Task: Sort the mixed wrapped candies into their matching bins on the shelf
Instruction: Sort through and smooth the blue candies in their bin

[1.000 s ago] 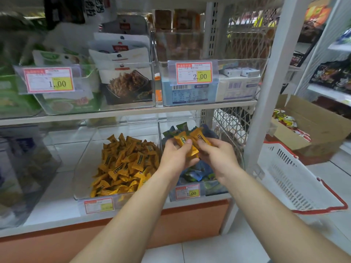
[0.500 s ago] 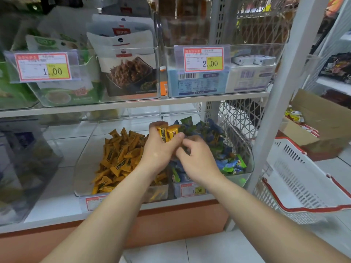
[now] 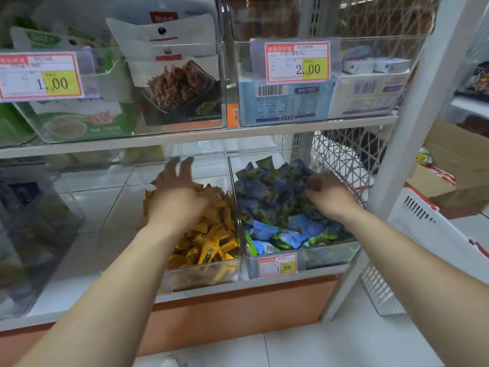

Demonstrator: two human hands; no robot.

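Candy sorting under way at the lower shelf (image 3: 79, 292)

Two clear bins are sitting side by side on this shelf, their walls touching. The left bin (image 3: 201, 276) is holding a heap of yellow wrapped candies (image 3: 209, 242). The right bin (image 3: 325, 256) is holding blue and green wrapped candies (image 3: 277, 207) and is carrying a small price tag (image 3: 277, 266) reading 1.00 on its front wall.

The left hand (image 3: 177, 192) is hovering palm down over the back of the yellow heap. Its fingers are spread and straight, and it is gripping nothing. The right hand (image 3: 328, 194) is reaching into the right bin, its fingers curling down among the blue and green wrappers. Blur is hiding the fingertips, so I cannot tell whether they are pinching a candy.

On the shelf above, further clear bins are displaying snack pouches (image 3: 174, 83) picturing a brown shredded food and a pale blue carton (image 3: 285, 102) with a barcode. Price tags reading 1.00 (image 3: 39, 76) and 2.00 (image 3: 297, 62) are hanging on their fronts.

A white upright post (image 3: 412, 123) is framing the shelf on the right, with a white mesh panel (image 3: 341, 157) just behind the right bin. Beyond the post, a white basket with red trim (image 3: 434, 234) is leaning near an open cardboard box (image 3: 455, 160).
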